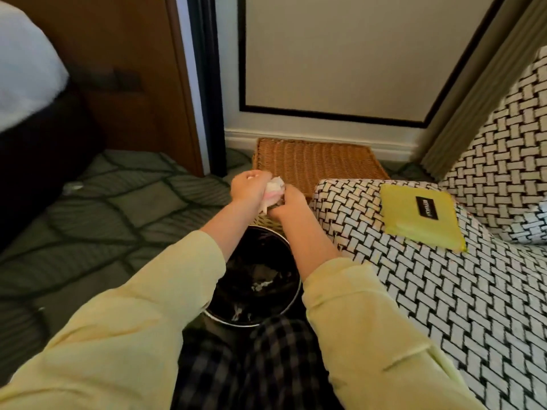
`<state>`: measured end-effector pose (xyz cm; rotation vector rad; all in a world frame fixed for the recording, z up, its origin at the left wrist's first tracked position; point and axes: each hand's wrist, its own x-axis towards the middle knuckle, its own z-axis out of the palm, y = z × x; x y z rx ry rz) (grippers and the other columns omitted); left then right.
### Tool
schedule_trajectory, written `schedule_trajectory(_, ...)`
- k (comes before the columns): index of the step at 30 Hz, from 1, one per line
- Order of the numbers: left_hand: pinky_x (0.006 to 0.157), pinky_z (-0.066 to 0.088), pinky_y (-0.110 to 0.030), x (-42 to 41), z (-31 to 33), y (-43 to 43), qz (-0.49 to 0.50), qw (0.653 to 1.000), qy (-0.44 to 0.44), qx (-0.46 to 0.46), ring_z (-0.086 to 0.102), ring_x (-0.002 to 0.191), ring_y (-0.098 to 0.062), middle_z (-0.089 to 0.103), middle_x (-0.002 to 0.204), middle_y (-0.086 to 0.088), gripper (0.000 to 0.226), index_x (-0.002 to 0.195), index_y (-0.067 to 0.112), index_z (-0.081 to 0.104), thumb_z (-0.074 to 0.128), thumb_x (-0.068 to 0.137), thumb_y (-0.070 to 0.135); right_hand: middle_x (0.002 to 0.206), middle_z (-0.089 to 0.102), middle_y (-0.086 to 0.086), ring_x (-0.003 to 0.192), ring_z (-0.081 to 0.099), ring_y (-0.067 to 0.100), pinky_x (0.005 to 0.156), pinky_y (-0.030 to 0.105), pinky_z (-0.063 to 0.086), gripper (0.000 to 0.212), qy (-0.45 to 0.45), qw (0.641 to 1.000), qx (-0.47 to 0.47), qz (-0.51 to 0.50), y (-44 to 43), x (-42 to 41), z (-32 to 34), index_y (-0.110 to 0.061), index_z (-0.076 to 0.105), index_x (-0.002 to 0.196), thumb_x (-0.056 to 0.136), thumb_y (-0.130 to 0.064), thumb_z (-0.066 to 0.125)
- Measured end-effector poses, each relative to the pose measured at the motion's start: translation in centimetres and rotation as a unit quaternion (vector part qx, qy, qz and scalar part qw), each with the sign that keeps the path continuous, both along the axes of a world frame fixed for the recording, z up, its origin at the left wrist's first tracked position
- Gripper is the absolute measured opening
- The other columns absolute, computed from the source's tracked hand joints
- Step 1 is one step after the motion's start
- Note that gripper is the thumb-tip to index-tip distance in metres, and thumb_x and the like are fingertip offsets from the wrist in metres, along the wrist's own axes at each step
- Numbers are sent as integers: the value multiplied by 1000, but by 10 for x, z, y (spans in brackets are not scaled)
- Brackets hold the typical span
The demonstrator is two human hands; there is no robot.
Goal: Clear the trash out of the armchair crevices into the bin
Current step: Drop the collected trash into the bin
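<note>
left hand [248,187] and right hand [288,202] both gripping a crumpled wad of pale trash [274,191] between them | wad hanging above the black bin [291,287] | armchair [414,291] lying just right, yellow packet [420,217] resting on its arm

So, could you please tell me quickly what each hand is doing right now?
Left hand: grips the crumpled white-and-pink paper wad.
Right hand: grips the same wad.

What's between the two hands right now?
Head view: a crumpled white-and-pink wad of trash, gripped by the left hand and right hand together.
</note>
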<state>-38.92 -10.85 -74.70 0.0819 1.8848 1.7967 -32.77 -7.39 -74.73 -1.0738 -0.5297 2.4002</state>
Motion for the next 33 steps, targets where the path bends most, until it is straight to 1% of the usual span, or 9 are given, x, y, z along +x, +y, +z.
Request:
schedule_trajectory(3, 53, 54, -21, -11, -37, -20, -33, 998, -61, 2, 60, 71, -19, 59, 76, -5, 14, 74, 12, 57, 59, 85, 3, 78, 52, 7, 85, 56, 19, 95, 23, 41, 17, -140, 984, 50, 94, -4, 1, -29, -13, 50, 81, 95, -13, 40)
schedule_trajectory(5, 51, 53, -21, -16, -53, -29, -66, 996, -49, -19, 58, 66, -14, 56, 74, -2, 21, 72, 16, 52, 54, 88, 3, 81, 52, 13, 96, 54, 24, 95, 33, 41, 19, -180, 977, 35, 110, 0, 1, -44, -6, 50, 84, 97, -12, 38)
schedule_trajectory(9, 74, 56, -33, -20, -66, -25, -30, 996, 1, -81, 60, 80, -22, 61, 81, -7, 22, 64, 18, 56, 66, 80, 7, 78, 52, 11, 70, 53, 22, 67, 30, 47, 21, -192, 974, 15, 121, -4, 5, -66, -5, 47, 81, 98, -12, 37)
schedule_trajectory(14, 86, 51, -35, -21, -74, -23, -109, 983, 31, -144, 58, 101, -25, 62, 95, -8, 14, 69, 15, 59, 64, 80, 7, 78, 52, 10, 69, 50, 22, 76, 30, 43, 29, -202, 966, 52, 155, -3, 12, -65, 0, 56, 111, 97, -6, 31)
schedule_trajectory(17, 87, 49, -32, -24, -75, -25, -119, 980, 36, -157, 58, 105, -28, 60, 96, -8, 21, 66, 17, 58, 62, 79, 1, 117, 57, 14, 105, 55, 26, 89, 31, 43, 36, -216, 961, 57, 161, -5, 13, -65, -6, 50, 127, 98, -5, 28)
schedule_trajectory(20, 83, 47, -33, -22, -72, -26, -175, 960, 37, -215, 60, 96, -28, 62, 103, -14, 6, 82, 9, 64, 59, 82, 7, 133, 47, 14, 124, 43, 31, 103, 44, 34, 21, -280, 925, 58, 250, -2, 12, -64, -6, 55, 108, 96, -16, 40)
schedule_trajectory(22, 73, 44, -37, -19, -66, -31, -252, 922, 26, -294, 57, 87, -28, 58, 104, -13, 12, 91, 8, 62, 55, 84, 16, 136, 40, 20, 132, 32, 40, 109, 53, 26, 37, -324, 892, 72, 307, 0, 13, -66, -6, 47, 129, 97, -23, 37)
schedule_trajectory(27, 81, 37, -47, -16, -51, -36, -372, 839, 14, -397, 38, 127, -40, 44, 139, -12, 50, 138, 8, 35, 48, 93, 25, 154, 9, 21, 136, 7, 52, 102, 70, 17, 47, -317, 888, 82, 324, -2, 14, -61, -16, 39, 139, 99, -39, 29)
schedule_trajectory(33, 84, 41, -46, -10, -14, -10, -313, 911, 0, -267, 52, 105, -23, 58, 116, -5, 26, 113, 15, 53, 51, 92, 29, 147, 34, 16, 134, 31, 40, 101, 57, 33, 47, -200, 931, 178, 247, 8, 18, -15, -13, 41, 136, 94, -33, 43)
